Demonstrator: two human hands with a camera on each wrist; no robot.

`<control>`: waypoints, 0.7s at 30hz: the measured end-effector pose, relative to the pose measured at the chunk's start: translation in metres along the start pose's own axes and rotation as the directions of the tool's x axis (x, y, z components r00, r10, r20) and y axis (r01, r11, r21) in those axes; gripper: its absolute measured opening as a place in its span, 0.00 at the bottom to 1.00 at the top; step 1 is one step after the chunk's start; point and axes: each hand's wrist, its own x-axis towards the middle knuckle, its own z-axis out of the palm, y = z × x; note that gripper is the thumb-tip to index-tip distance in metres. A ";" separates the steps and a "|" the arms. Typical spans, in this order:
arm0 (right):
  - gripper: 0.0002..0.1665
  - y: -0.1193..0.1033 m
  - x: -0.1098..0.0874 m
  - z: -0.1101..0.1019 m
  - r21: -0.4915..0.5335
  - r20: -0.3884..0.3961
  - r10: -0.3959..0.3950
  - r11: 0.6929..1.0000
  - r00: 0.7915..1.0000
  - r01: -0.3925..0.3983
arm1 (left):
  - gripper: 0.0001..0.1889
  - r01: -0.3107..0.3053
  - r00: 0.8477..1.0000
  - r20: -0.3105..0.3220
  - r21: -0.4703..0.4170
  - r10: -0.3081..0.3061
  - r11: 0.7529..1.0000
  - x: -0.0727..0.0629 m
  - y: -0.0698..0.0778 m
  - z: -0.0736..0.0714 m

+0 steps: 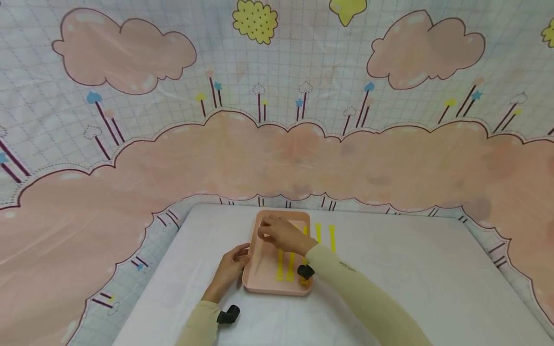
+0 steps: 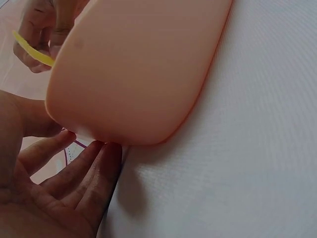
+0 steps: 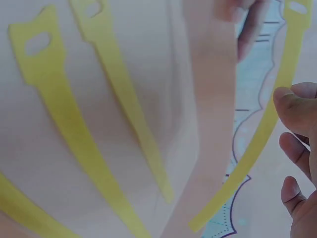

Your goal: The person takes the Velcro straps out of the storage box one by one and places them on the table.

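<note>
My right hand [image 1: 283, 234] is over the far left part of a pink tray [image 1: 259, 281]. Between thumb and fingers it pinches a yellow hook-and-loop cable tie [image 3: 265, 129], slotted head up and the tail curving down past the tray's rim in the right wrist view. Beside the tray's left side, my left hand [image 1: 229, 269] holds its edge, thumb at the rim and fingertips against the outer wall in the left wrist view. Inside the tray lie several more yellow ties [image 3: 74, 134], roughly side by side; the right hand and forearm partly cover them in the head view.
To the right of the tray, two yellow ties [image 1: 332, 238] lie on the white table [image 1: 389, 269], partly behind the right sleeve. A small yellow piece [image 1: 304, 282] sits in the tray's near right corner. A patterned cloth [image 1: 346, 163] hangs behind the table.
</note>
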 end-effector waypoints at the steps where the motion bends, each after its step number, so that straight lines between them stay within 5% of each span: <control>1: 0.03 0.000 -0.001 -0.001 0.015 -0.011 0.006 1.000 1.000 -0.005 | 0.22 -0.001 1.000 0.002 -0.002 0.001 1.000 0.000 0.000 0.000; 15: 0.06 -0.005 -0.009 -0.012 0.172 -0.142 0.034 0.985 0.989 -0.009 | 0.22 0.016 1.000 -0.007 -0.002 -0.016 1.000 0.001 0.000 0.002; 21: 0.06 -0.004 -0.011 -0.010 0.318 -0.207 0.130 0.946 0.970 -0.059 | 0.22 0.011 1.000 -0.010 0.003 -0.011 1.000 0.003 -0.005 0.002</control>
